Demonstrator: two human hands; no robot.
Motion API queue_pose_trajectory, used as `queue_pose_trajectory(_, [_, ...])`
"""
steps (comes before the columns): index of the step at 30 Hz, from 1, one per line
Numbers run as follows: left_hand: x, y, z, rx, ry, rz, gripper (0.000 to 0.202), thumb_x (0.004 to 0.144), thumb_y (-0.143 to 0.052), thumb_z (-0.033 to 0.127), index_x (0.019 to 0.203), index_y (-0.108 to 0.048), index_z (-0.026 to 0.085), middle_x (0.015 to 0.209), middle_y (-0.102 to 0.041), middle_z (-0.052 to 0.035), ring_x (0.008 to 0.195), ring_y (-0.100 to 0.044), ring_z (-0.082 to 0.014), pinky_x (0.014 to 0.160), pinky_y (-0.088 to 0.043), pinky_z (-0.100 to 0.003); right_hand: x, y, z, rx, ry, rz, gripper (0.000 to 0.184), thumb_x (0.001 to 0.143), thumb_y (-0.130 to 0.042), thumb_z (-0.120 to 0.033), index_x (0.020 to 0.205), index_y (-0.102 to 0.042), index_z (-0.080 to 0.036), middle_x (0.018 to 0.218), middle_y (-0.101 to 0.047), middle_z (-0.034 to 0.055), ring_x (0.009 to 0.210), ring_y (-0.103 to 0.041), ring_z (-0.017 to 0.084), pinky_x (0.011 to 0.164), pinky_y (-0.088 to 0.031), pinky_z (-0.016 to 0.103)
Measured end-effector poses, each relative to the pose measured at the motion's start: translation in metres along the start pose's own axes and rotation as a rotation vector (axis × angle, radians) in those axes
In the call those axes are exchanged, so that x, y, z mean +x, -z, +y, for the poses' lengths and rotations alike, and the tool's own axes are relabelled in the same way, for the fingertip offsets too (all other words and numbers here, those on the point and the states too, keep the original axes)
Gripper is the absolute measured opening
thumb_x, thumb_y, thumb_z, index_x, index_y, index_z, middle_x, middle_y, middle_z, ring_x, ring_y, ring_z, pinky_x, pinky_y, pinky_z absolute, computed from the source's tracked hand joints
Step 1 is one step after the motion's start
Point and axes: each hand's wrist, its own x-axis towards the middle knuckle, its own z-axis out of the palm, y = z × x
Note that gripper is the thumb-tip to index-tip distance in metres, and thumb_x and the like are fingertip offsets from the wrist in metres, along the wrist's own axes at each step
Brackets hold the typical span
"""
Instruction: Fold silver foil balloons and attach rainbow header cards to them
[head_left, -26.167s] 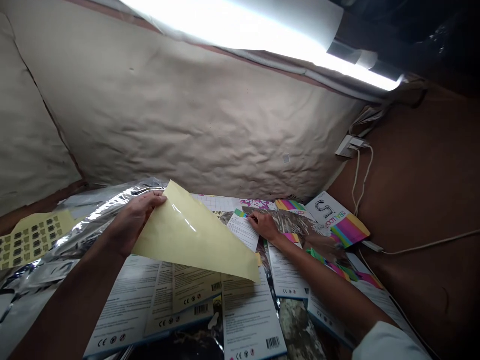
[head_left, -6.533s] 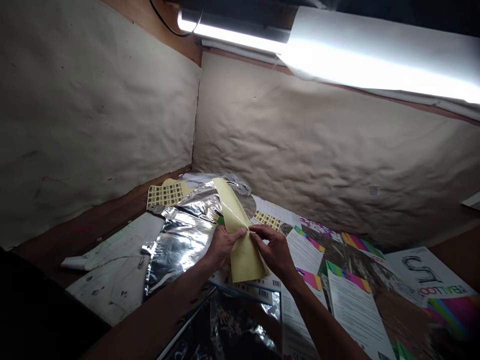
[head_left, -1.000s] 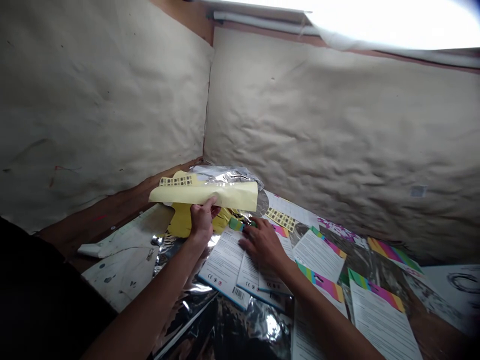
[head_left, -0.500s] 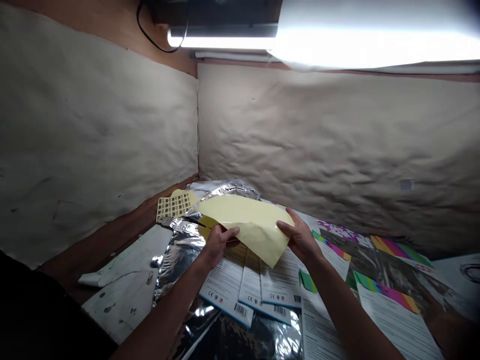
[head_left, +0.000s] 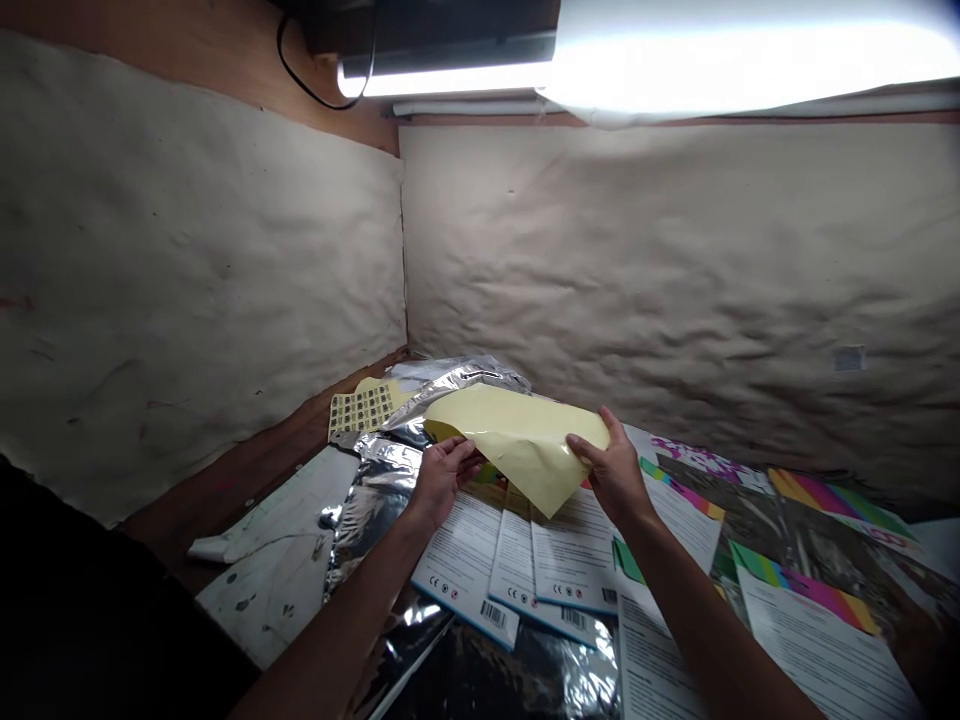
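A pale yellow glossy sticker backing sheet point(head_left: 517, 437) curves between my two hands above a row of printed leaflets point(head_left: 517, 570). My left hand point(head_left: 442, 480) grips its left end, with the fingers on top. My right hand point(head_left: 611, 468) pinches its right corner between thumb and fingers. The sheet's lower corner hangs free, just above the leaflets. Behind my left hand lies a yellow sticker sheet with small dark squares point(head_left: 365, 408), on crumpled silver foil point(head_left: 373, 480).
Beige paper point(head_left: 637, 280) lines the walls, which meet in a corner behind the work surface. A fluorescent tube lamp point(head_left: 450, 78) runs overhead. White stained sheets point(head_left: 270, 560) lie left of the foil, and rainbow-striped packaging cards point(head_left: 817, 590) spread to the right.
Both hands hold the yellow sheet and have shifted slightly right with it. The sheet looks narrower and more curved than half a second ago. The camera view has also shifted slightly.
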Motion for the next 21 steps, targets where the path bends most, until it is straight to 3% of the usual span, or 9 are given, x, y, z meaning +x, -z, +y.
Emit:
queue_pose_trajectory(3, [-0.003,-0.002,0.0,0.057,0.037,-0.059,0.029,0.066,-0.085,0.033,0.081,-0.071,0.012,0.078,-0.075,-0.0086,0.071,-0.071,-0.015,0.06,-0.054,-0.019,0.004,0.003,0.001,0.104,-0.107,0.017,0.112,0.064,-0.083,-0.035,0.154,-0.019,-0.025,0.137,-0.054,0.0131,0.107,-0.066,0.029,0.087,-0.059,0.042])
queue_pose_trajectory(6, [-0.006,-0.003,-0.001,0.111,0.043,-0.106,0.03,0.067,-0.084,0.037,0.079,-0.072,0.012,0.081,-0.075,-0.0106,0.071,-0.071,-0.0164,0.06,-0.054,-0.021,0.008,0.008,0.001,-0.048,-0.087,0.058,0.108,0.069,-0.079,-0.038,0.155,-0.016,-0.024,0.134,-0.055,0.0162,0.114,-0.061,0.033,0.092,-0.055,0.048])
queue_pose_trajectory(8, [-0.007,-0.003,-0.002,0.141,0.028,-0.121,0.031,0.067,-0.084,0.039,0.079,-0.072,0.012,0.08,-0.075,-0.0096,0.071,-0.071,-0.0163,0.06,-0.054,-0.021,0.006,0.01,-0.003,-0.32,0.087,0.176,0.096,0.071,-0.076,-0.038,0.152,-0.026,-0.024,0.142,-0.046,0.0173,0.129,-0.048,0.036,0.102,-0.046,0.054])
queue_pose_trajectory(10, [-0.008,-0.004,-0.005,0.17,0.012,-0.13,0.032,0.067,-0.084,0.041,0.079,-0.073,0.013,0.079,-0.075,-0.0085,0.071,-0.07,-0.0166,0.06,-0.053,-0.022,-0.002,0.006,-0.011,-0.59,0.355,0.265,0.073,0.074,-0.073,-0.035,0.141,-0.047,-0.021,0.146,-0.041,0.0165,0.135,-0.04,0.037,0.108,-0.037,0.056])
queue_pose_trajectory(11, [-0.008,-0.004,-0.007,0.185,0.008,-0.135,0.033,0.066,-0.084,0.042,0.078,-0.073,0.014,0.078,-0.075,-0.0085,0.071,-0.07,-0.0171,0.06,-0.053,-0.022,-0.009,0.002,-0.015,-0.675,0.473,0.239,0.057,0.078,-0.07,-0.033,0.131,-0.057,-0.02,0.142,-0.046,0.0157,0.131,-0.044,0.036,0.108,-0.038,0.054])
queue_pose_trajectory(13, [-0.009,-0.006,-0.01,0.216,0.01,-0.15,0.034,0.066,-0.085,0.043,0.078,-0.074,0.013,0.078,-0.075,-0.0097,0.07,-0.07,-0.0182,0.059,-0.052,-0.023,-0.025,-0.01,-0.023,-0.729,0.587,0.027,0.026,0.086,-0.063,-0.029,0.109,-0.07,-0.02,0.119,-0.064,0.0119,0.11,-0.061,0.029,0.096,-0.049,0.046])
queue_pose_trajectory(16, [-0.012,-0.009,-0.015,0.253,0.022,-0.18,0.037,0.064,-0.085,0.044,0.078,-0.075,0.012,0.077,-0.075,-0.0113,0.068,-0.07,-0.019,0.061,-0.053,-0.025,-0.047,-0.029,-0.024,-0.708,0.537,-0.328,0.014,0.089,-0.06,-0.022,0.093,-0.073,-0.021,0.088,-0.073,0.0043,0.077,-0.067,0.019,0.072,-0.055,0.032])
queue_pose_trajectory(18, [-0.013,-0.01,-0.017,0.268,0.026,-0.19,0.037,0.062,-0.086,0.044,0.077,-0.075,0.011,0.076,-0.075,-0.0112,0.069,-0.07,-0.0194,0.063,-0.054,-0.026,-0.055,-0.038,-0.019,-0.736,0.502,-0.373,0.013,0.086,-0.063,-0.017,0.091,-0.074,-0.021,0.086,-0.073,0.0031,0.074,-0.068,0.018,0.069,-0.053,0.029])
queue_pose_trajectory(21, [-0.013,-0.01,-0.02,0.284,0.03,-0.19,0.036,0.06,-0.087,0.042,0.076,-0.075,0.011,0.075,-0.075,-0.0105,0.068,-0.07,-0.0187,0.063,-0.054,-0.025,-0.056,-0.04,-0.012,-0.747,0.46,-0.342,0.013,0.084,-0.064,-0.014,0.088,-0.075,-0.021,0.085,-0.074,0.0027,0.074,-0.068,0.017,0.068,-0.052,0.027])
